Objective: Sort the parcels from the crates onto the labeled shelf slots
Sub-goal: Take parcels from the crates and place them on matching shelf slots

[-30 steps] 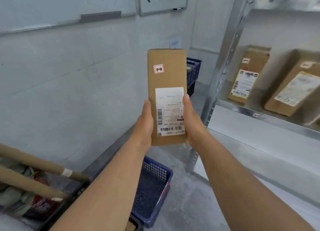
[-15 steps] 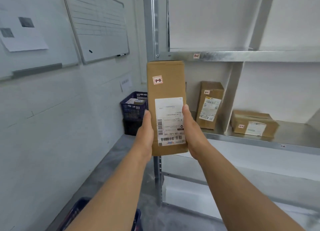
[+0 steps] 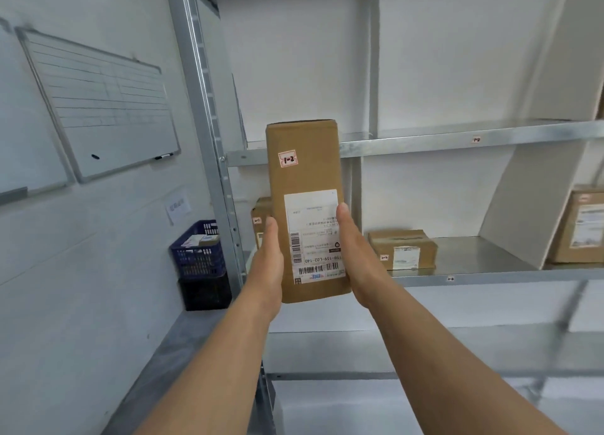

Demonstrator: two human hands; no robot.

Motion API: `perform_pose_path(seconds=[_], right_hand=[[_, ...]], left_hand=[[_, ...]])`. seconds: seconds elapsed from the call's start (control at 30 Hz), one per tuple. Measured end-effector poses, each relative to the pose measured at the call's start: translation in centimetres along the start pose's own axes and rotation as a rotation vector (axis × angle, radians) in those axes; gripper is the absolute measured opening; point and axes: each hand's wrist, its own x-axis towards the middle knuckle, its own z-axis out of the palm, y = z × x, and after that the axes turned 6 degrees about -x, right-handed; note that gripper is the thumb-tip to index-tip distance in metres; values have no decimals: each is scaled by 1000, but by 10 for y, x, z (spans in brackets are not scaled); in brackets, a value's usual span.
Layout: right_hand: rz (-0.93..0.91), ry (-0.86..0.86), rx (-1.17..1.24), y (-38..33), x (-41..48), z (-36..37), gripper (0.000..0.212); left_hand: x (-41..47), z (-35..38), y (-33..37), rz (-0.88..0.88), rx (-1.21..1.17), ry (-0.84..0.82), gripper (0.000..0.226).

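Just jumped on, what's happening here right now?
A person holds a tall brown parcel upright in front of a metal shelf rack, with the left hand and right hand gripping its lower sides. A sticker on the parcel reads 1-2. The parcel has not yet been set down. The shelf level behind it already holds a few brown boxes, and a blue crate with items in it stands by the wall to the left.
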Motion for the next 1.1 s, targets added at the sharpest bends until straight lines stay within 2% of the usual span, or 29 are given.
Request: perform_pose_path(seconds=[0.27, 0.47, 0.77, 0.93, 1.1], right_hand=[[-24, 165, -25, -13, -7, -62, 52], [-96, 221, -38, -19, 4, -111, 57], [-196, 208, -57, -39, 32, -190, 54], [-256, 202, -35, -58, 60, -229, 60], [-321, 228, -37, -75, 101, -262, 60]], left_hand=[[9, 65, 9, -2, -10, -146, 55], [26, 119, 15, 46, -19, -206, 60], [56, 195, 32, 181, -22, -247, 60], [81, 236, 51, 279, -30, -290, 59], [115, 271, 71, 351, -27, -262, 58]])
